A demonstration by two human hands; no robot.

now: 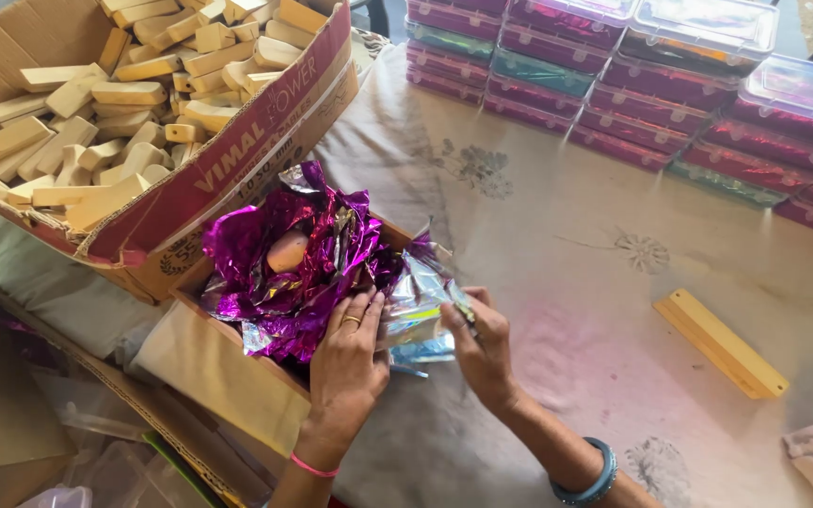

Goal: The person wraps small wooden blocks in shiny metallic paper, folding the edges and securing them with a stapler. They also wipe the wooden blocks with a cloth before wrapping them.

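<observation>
— What sort of place is shown?
— A small packing workshop is suggested: a cardboard box (pixel 157 141) heaped with wooden blocks (pixel 124 94), purple foil sheets (pixel 294 273), and stacked clear-lidded plastic boxes (pixel 670 85) are laid out on a cloth-covered table (pixel 557 282).

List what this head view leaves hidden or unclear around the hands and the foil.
- Right hand fingertips: hidden behind the silvery foil sheet.
- Small box contents: buried under purple foil.
- Stacked plastic cases: contents blurred by their lids.
- Cardboard box of wooden blocks: cut off by the top-left edge.
</observation>
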